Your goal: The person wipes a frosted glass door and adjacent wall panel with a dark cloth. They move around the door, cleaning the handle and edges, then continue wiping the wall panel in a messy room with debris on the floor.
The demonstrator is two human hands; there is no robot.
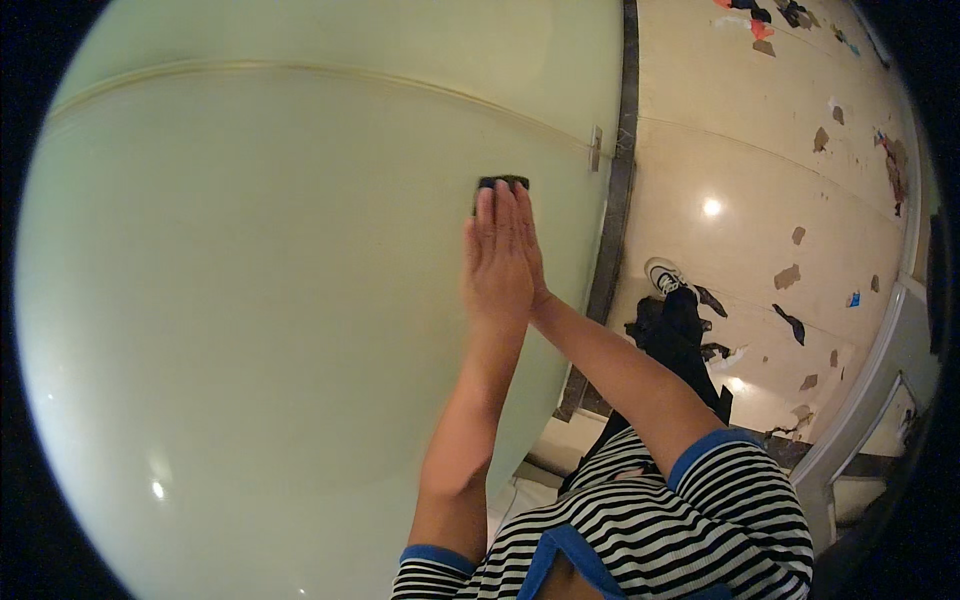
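A dark rectangular pad (516, 181), perhaps a sponge, lies flat against the pale green wall (262, 300). My left hand (497, 259) presses over it with straight fingers. Tucked mostly behind the left is my right hand (537, 270), its thumb side and wrist showing at the edge. Both palms face the wall, one laid upon the other. The pad's lower part is hidden under my fingers, so I cannot tell which fingers touch it directly.
A raised trim line (247, 66) curves across the wall, close to a small metal plate (595, 148). Dark baseboard (616, 217) borders the cream floor (705, 165), where brown scraps (787, 277) and black pieces (790, 324) lie scattered around my shoe (666, 277). A pale frame (862, 382) stands at right.
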